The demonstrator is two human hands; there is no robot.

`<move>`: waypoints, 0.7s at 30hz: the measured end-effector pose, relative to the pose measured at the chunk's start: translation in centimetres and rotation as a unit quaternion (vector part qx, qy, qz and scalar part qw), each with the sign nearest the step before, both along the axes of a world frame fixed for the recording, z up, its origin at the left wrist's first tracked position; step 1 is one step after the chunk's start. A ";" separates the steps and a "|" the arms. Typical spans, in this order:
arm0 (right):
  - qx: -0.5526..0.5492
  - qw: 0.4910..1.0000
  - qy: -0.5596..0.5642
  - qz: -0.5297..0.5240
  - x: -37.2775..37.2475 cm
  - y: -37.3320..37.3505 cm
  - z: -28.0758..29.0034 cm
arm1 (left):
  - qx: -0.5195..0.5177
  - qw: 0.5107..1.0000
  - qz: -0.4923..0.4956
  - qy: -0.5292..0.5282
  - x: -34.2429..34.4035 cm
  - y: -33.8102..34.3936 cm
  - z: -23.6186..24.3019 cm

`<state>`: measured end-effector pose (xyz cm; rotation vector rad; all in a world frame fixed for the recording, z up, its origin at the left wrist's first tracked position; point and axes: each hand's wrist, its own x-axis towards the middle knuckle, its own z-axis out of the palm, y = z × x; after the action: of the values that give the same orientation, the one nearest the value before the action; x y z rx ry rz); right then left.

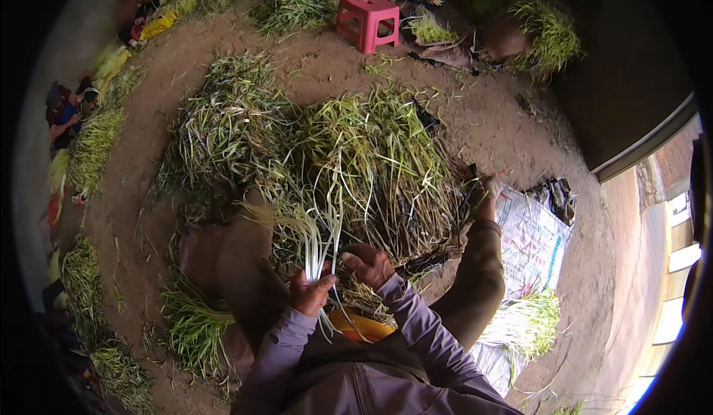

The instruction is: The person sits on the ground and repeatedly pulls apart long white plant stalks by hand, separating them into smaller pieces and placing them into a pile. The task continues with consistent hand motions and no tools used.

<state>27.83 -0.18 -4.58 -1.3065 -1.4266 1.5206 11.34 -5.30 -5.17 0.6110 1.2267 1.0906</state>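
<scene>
My left hand [312, 293] is closed round a bunch of long green shoots [313, 245] with white stems. Their pale leafy tops point away from me, and thin ends hang below the fist. Just to the right, my right hand [369, 265] has its fingers curled beside a loose stalk of the bunch. Whether anything lies between those fingers is too small to make out. Beyond both hands spreads a big heap of green and yellowing shoots [371, 170], its brownish stems toward the right. A second tangled heap [230, 118] lies to its left.
A yellow-orange object [360, 326] shows between my legs. White-stemmed shoots [527, 322] rest on a printed white sack [531, 240] at right. Green shoots [197, 329] lie at left. A pink stool [368, 21] stands at the far side. Other people [70, 110] sit along the left edge.
</scene>
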 end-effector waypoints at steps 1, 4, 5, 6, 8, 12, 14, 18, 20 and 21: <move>-0.007 1.000 0.023 0.003 -0.3 0.2 -1.4 | 0.000 1.000 -0.004 -0.001 0.1 0.1 0.0; -0.037 0.993 0.109 -0.028 -1.1 -0.2 -2.0 | -0.014 1.000 -0.013 -0.007 -0.3 0.0 0.2; -0.043 0.990 0.126 -0.040 -0.9 -0.4 -2.2 | -0.022 1.000 -0.015 -0.016 -0.5 -0.1 0.3; -0.050 0.987 0.143 -0.052 -0.7 -0.5 -2.2 | -0.030 0.999 -0.017 -0.024 -0.5 -0.2 0.3; -0.082 0.986 0.127 -0.065 0.4 -1.2 -2.1 | -0.003 1.000 -0.020 -0.010 -0.4 -0.2 0.3; -0.032 0.998 -0.026 -0.048 2.5 -3.0 -6.5 | 0.006 0.999 -0.024 -0.025 0.4 0.0 -0.4; -0.005 0.996 -0.078 -0.032 2.9 -3.8 -6.7 | 0.013 0.999 -0.034 -0.029 0.6 0.0 -0.1; 0.136 0.940 -0.305 0.061 4.5 -4.3 -8.2 | 0.027 0.997 -0.064 -0.033 0.2 0.1 -0.2; 0.119 0.942 -0.311 0.046 4.6 -4.0 -7.9 | 0.029 0.996 -0.075 -0.041 0.2 0.1 -0.4; 0.134 0.952 -0.273 0.017 4.3 -3.5 -7.6 | 0.029 0.995 -0.080 -0.045 0.3 0.0 -0.5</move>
<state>32.16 -3.68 -12.16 -1.6040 -1.9248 0.9668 11.61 -5.27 -5.64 0.6850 1.0523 1.0100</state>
